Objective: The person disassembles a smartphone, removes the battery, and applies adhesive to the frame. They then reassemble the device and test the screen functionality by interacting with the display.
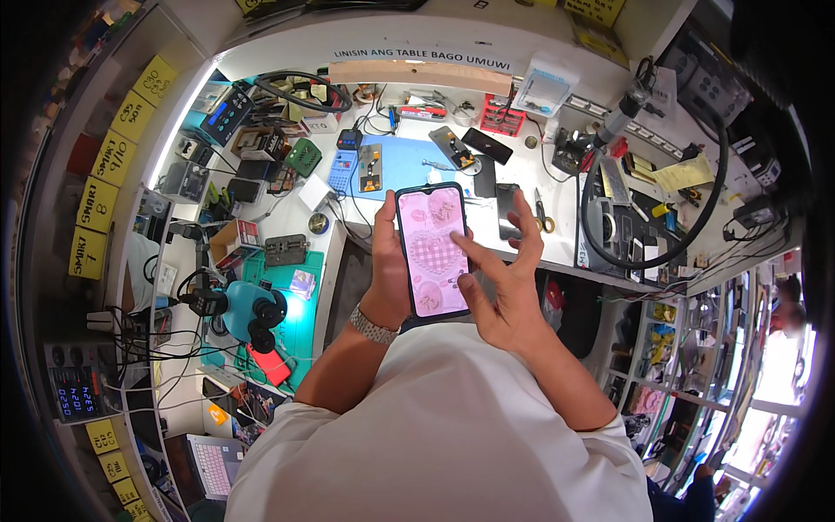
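A smartphone (431, 252) with a lit pink screen of hearts and gingham stands upright in front of my chest. My left hand (388, 274) is closed around its left side, with a metal-band watch (374, 328) on that wrist. Over the right half of the screen is my right hand (509, 296), its fingers spread and holding nothing. The index fingertip lies at the screen's right part and the thumb near its lower right edge; whether they press on the glass I cannot tell.
Behind the phone, a white workbench carries a blue mat (400, 155), opened phones (370, 167), scissors (544, 213) and a red parts drawer (502, 115). A blue microscope (248, 313) stands left over a green mat. A ring-shaped black frame (584, 204) rises at right.
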### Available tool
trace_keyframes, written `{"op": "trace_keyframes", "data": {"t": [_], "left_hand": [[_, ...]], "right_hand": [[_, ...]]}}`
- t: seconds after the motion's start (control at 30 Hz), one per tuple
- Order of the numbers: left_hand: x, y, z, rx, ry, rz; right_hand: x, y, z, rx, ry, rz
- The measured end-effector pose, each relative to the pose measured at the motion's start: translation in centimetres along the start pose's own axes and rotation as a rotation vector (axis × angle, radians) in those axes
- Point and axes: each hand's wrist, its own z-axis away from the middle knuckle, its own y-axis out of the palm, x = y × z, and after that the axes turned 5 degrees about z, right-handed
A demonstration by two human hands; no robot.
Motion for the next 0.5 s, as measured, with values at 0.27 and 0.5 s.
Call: {"op": "trace_keyframes", "data": {"t": [0.27,0.5], "left_hand": [[0.0,-0.1,0.0,-0.008,-0.004,-0.001],[-0.2,0.5,0.3,-0.012,-0.027,-0.016]], "right_hand": [[0.1,-0.9,0.7,-0.043,0.040,-0.011],[0.6,0.1,1.0,-0.089,-0.171,0.087]]}}
